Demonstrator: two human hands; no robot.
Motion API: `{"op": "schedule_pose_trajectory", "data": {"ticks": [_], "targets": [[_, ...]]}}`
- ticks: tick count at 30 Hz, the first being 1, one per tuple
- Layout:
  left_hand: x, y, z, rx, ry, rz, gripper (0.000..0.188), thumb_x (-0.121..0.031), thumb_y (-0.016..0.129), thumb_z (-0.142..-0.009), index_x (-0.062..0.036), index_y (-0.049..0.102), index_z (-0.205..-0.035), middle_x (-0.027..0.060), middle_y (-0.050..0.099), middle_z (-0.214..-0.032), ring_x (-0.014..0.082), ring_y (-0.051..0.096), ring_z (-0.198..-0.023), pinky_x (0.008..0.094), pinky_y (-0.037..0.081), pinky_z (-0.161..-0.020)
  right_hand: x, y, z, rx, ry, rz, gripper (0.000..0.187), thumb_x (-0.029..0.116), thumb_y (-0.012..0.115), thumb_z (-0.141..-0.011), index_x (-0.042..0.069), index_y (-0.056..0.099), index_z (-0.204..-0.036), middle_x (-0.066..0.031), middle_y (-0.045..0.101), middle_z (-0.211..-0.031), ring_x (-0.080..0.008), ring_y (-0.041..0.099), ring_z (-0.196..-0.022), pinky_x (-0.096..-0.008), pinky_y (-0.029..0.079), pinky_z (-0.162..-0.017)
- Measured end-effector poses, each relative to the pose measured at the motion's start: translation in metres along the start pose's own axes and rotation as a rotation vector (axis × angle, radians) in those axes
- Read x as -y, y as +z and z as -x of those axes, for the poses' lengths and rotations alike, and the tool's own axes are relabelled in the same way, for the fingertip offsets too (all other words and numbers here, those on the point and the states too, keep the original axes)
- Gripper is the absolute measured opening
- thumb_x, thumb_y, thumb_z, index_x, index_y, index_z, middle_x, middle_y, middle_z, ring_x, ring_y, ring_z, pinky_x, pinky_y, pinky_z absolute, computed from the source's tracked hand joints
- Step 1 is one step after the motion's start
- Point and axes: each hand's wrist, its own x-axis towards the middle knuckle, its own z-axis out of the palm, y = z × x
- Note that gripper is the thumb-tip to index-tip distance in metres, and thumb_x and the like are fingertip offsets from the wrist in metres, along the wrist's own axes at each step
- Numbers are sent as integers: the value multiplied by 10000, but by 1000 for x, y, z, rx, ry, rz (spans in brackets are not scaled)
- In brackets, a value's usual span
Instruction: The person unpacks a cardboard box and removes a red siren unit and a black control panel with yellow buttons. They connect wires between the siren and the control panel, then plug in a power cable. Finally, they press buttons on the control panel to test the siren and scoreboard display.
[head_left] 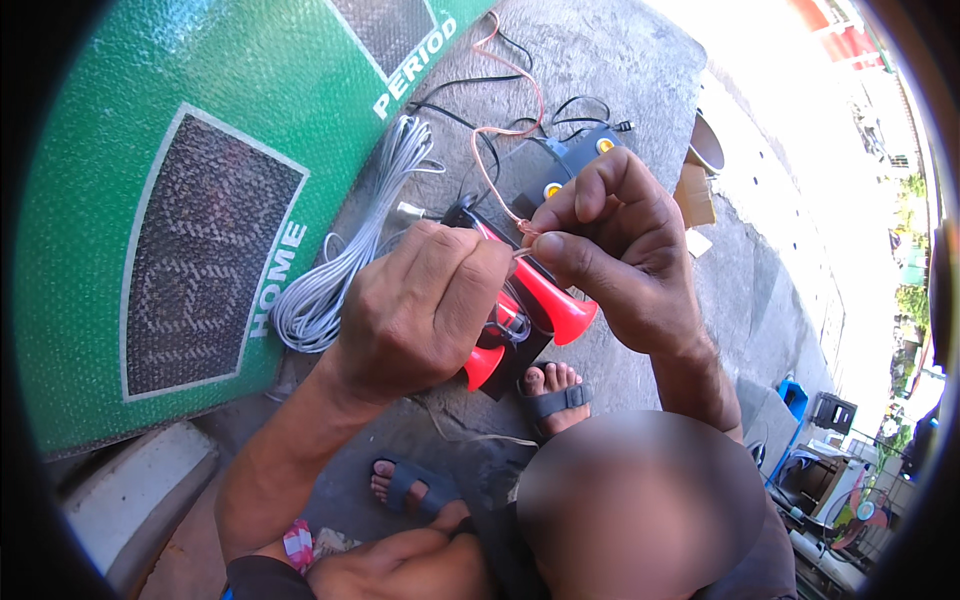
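Note:
My two hands meet in front of me, fingertips close together. My right hand [625,265] pinches a thin copper-coloured two-strand wire [485,160] between thumb and forefinger, near its end. My left hand [425,305], with fingers curled in, grips a short wire end that runs across to the right thumb. Whether the strands are joined there is too small to tell. Below the hands lie red horn speakers [568,312], partly hidden by my left hand. Just beyond stands a dark grey box [580,155] with yellow round parts on it.
At left leans a large green board [330,75] with dark display panels, covered in bubble wrap. A coiled grey cable [335,285] lies along its edge. A black cord [450,80] trails over the concrete. A cardboard box [693,195] sits farther right, and sandalled feet [555,395] rest below.

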Motion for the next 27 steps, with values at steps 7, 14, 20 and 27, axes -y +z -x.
{"op": "schedule_pose_trajectory", "data": {"ticks": [7,14,20,27], "targets": [[-30,-17,-8,212,-1115,1001,210,-198,584,-1042,-11,618,-953,99,580,-750,146,592,-606,304,474,-512,1,-1,-2,86,-114,201,354,-49,714,-888,92,398,-958,-136,666,-986,-134,641,-918,-253,532,-784],[-16,-5,3,-26,-692,496,229,-201,636,-1015,0,634,-1125,122,648,-925,206,664,-777,318,564,-607,0,-6,-1,1,-8,63,337,-28,714,-894,100,407,-949,-119,681,-966,-83,614,-830,-216,496,-682],[4,-3,11,-17,82,-47,304,-54,734,-733,-10,663,-1026,116,647,-957,270,707,-866,356,620,-709,-5,-2,-2,-2,65,22,318,5,714,-915,107,417,-967,-106,684,-973,-59,607,-776,-192,485,-625],[5,-2,9,13,32,38,291,-57,704,-721,23,649,-996,127,618,-914,268,676,-794,349,573,-639,1,-2,-3,29,115,40,318,2,715,-910,101,417,-962,-108,677,-971,-75,629,-821,-214,520,-680]]}}
